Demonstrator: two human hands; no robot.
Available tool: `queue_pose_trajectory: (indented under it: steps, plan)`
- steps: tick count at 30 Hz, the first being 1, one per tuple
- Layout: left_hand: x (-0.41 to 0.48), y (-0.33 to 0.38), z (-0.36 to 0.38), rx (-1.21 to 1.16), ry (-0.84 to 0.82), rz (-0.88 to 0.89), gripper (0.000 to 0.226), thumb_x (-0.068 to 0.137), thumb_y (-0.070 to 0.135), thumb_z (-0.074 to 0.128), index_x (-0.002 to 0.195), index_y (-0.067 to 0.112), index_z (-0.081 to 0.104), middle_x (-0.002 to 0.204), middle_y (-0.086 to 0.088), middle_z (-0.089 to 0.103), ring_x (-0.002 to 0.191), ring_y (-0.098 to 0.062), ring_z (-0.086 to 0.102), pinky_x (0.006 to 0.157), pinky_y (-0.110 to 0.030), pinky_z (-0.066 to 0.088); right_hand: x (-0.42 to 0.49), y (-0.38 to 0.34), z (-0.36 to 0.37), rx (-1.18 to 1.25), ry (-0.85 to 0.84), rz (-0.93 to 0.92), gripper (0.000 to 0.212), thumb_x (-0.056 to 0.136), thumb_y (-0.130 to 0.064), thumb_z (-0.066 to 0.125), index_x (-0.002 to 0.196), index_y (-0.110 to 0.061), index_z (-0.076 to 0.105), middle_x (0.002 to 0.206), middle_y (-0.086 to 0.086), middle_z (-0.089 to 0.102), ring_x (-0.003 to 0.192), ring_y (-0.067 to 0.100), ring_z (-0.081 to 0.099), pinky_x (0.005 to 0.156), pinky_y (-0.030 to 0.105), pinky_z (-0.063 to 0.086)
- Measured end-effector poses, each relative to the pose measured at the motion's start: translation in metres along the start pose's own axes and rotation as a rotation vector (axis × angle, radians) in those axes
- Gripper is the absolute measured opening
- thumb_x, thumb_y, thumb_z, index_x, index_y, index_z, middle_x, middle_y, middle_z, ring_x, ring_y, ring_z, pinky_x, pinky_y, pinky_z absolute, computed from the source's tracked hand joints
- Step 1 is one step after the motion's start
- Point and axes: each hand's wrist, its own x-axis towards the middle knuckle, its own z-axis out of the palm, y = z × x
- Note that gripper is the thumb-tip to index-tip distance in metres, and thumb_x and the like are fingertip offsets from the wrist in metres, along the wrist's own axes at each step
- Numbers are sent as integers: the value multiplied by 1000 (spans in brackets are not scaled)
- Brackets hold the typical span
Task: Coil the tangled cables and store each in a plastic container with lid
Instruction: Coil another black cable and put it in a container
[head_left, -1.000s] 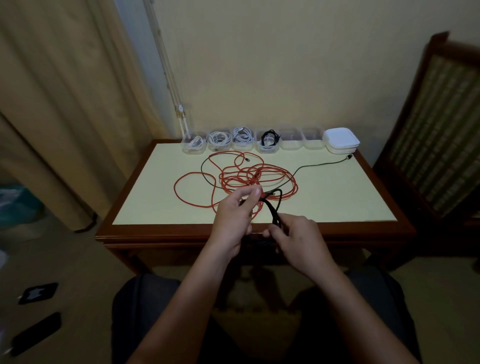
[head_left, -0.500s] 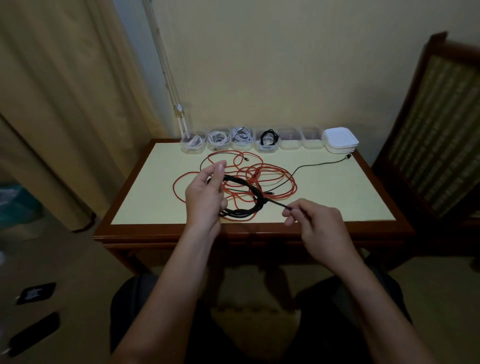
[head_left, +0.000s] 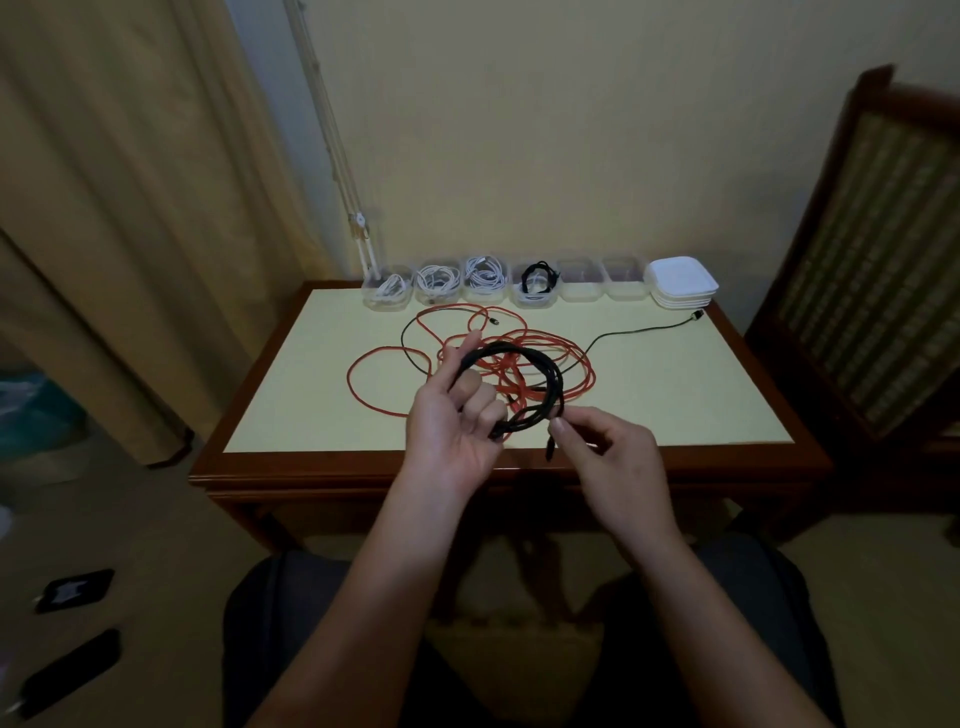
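Looks forward and down from head height, close over the table (head_left: 675, 395) mid-frame, facing the wall (head_left: 571, 130) up top.

Your bench (head_left: 675, 395) has a matt pale top in glossy dark wood, the boxes (head_left: 582, 283) are clear plastic, the curtain (head_left: 130, 208) cloth.

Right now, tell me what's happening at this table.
A seated person is coiling a black cable above the table. The left hand holds the loops and the right hand pinches the loose end. An orange cable and a thin dark cable lie tangled on the table. Along the back edge stand six clear containers, four holding coiled cables and two empty, beside a stack of white lids.
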Motion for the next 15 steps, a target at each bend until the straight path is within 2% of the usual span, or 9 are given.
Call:
queue_pose_trajectory:
  steps: [3,6,8,12,15]
  plan:
    - [2,-5,0,50,-19,38,29,105,34,47,115,13,65,49,8,21,35,-5,17,34,-18,15,3,0,3,122,40,95,17,93,-11,71,107,-13,79,91,-4,79,87,4,72,77,13,54]
    - [3,-12,0,144,-39,105,30,106,32,45,118,12,63,49,8,22,36,-4,19,35,-17,20,4,-9,9,506,54,300,16,91,2,70,104,-3,77,87,11,78,77,17,74,69,20,58]
    - [2,-20,0,290,-21,215,30,107,30,44,120,11,62,52,6,22,40,-5,20,38,-18,22,4,-15,11,665,75,395,17,91,5,67,106,2,75,93,14,78,83,19,75,70,21,58]
    - [-2,-31,-5,571,57,420,28,106,32,45,120,18,66,58,3,28,47,-7,25,44,-20,28,4,-22,11,922,50,591,26,95,8,51,114,5,69,105,19,76,97,29,75,76,29,62]
    - [-5,-34,-7,626,32,469,28,106,32,45,120,19,65,55,5,34,47,-6,30,45,-20,35,4,-23,9,990,25,618,21,94,-2,62,113,5,68,106,21,75,98,30,75,78,32,62]
